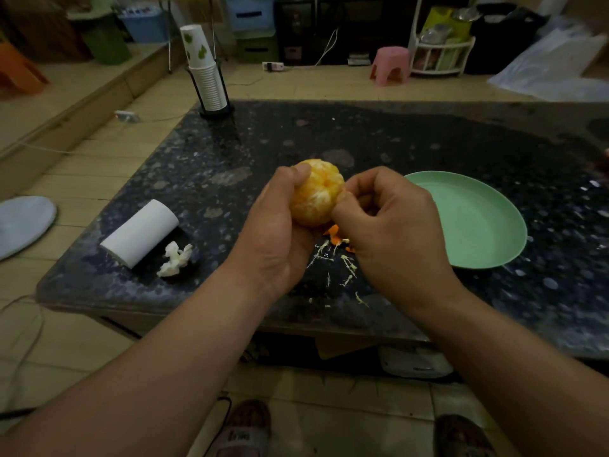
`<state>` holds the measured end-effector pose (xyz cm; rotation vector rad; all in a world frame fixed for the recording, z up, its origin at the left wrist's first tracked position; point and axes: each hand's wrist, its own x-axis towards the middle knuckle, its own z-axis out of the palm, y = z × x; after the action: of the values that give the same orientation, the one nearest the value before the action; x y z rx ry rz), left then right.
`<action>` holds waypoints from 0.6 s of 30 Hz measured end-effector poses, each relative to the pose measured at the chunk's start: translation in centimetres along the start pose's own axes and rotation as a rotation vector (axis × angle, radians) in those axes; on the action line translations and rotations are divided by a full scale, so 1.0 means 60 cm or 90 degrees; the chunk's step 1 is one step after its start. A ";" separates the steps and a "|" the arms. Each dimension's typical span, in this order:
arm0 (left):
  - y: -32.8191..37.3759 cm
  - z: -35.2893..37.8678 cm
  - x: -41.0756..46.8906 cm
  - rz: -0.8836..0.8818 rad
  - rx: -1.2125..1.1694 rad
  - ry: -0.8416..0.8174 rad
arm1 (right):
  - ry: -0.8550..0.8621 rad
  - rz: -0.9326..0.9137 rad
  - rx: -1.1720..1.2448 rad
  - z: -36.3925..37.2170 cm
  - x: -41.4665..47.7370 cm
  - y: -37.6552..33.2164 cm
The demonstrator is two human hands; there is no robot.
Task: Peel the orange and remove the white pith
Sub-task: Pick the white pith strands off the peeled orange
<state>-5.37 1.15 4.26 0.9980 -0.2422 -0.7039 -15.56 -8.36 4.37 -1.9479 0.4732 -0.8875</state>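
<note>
A dark speckled stone table [395, 143] fills the view, with a green plate [478, 232] lying empty at its right. Above the table's middle the left hand [276, 232] cups the orange [316, 196], fingers curled round its left side, the core turned toward the camera. The right hand [392, 222], just beside it, pinches at the fruit's right flank with clenched fingertips; any strand held is hidden. A tissue roll [140, 234] lies well left, clear of the work. Peel scraps [333, 230] and pith strands [349, 268] litter the stone below.
</note>
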 end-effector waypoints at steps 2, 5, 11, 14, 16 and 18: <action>0.000 -0.001 -0.001 -0.021 -0.018 -0.017 | 0.000 0.006 0.015 0.000 0.000 0.000; 0.001 -0.002 -0.001 -0.037 -0.038 -0.028 | -0.008 0.019 0.036 -0.001 -0.001 -0.002; 0.006 -0.003 -0.001 -0.060 -0.092 -0.020 | -0.028 0.022 0.043 0.003 -0.007 -0.002; 0.006 -0.008 0.001 -0.077 -0.105 -0.010 | -0.040 0.026 0.051 0.002 -0.008 -0.003; 0.008 -0.009 0.002 -0.082 -0.110 -0.001 | -0.043 0.026 0.050 0.002 -0.009 -0.002; 0.010 -0.008 0.003 -0.081 -0.123 0.006 | -0.044 0.029 0.052 0.002 -0.009 -0.001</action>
<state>-4.74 1.56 4.45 0.8374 -0.0998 -0.8220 -15.83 -7.94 4.18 -1.8809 0.4322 -0.7954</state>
